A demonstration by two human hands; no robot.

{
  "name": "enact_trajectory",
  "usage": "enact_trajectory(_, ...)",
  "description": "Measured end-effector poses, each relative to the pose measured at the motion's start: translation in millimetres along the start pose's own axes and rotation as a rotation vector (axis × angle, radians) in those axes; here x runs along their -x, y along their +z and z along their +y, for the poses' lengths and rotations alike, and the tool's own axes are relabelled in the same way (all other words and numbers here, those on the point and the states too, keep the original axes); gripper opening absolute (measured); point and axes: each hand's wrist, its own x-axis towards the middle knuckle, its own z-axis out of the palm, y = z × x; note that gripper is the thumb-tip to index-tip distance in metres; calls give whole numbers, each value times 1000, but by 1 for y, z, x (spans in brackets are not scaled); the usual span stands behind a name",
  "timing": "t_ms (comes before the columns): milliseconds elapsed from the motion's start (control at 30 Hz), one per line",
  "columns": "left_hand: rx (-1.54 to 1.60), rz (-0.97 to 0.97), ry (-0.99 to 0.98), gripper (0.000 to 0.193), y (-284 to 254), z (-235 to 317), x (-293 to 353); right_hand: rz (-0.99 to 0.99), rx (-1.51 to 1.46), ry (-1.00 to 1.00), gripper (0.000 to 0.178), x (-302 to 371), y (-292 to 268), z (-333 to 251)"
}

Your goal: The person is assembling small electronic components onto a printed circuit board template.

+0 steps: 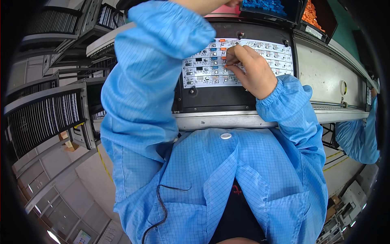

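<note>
The white boards (211, 81) lie in rows in front of you, set in a black tray (227, 99) and carrying small blue and orange parts. Your right hand (227, 64) is over the middle rows, thumb and forefinger bent close together at the boards (whether they are clamped on a part is too small to tell). Your left arm reaches up across the left end of the boards, its blue sleeve (142, 81) covering that corner; your left hand runs out past the top edge, so you cannot tell whether it is open or closed. Beyond the tray, a black bin (268, 19) holds blue parts, and beside it another holds orange parts (310, 17). To the right, a small ring (341, 88) rests on the pale counter (319, 69). Slotted racks (46, 118) stand at your left, and another person's sleeve (355, 140) shows at the far right.
</note>
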Motion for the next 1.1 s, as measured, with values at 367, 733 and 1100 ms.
enact_trajectory(367,-203,206,-84,14,-40,-45,97,-44,191,-9,22,-6,6,-14)
enact_trajectory(733,-342,164,-162,13,-8,-50,149,129,301,16,25,3,-32,-17)
enact_trajectory(1100,-567,55,-35,13,21,-47,159,278,591,392,28,-41,-213,126)
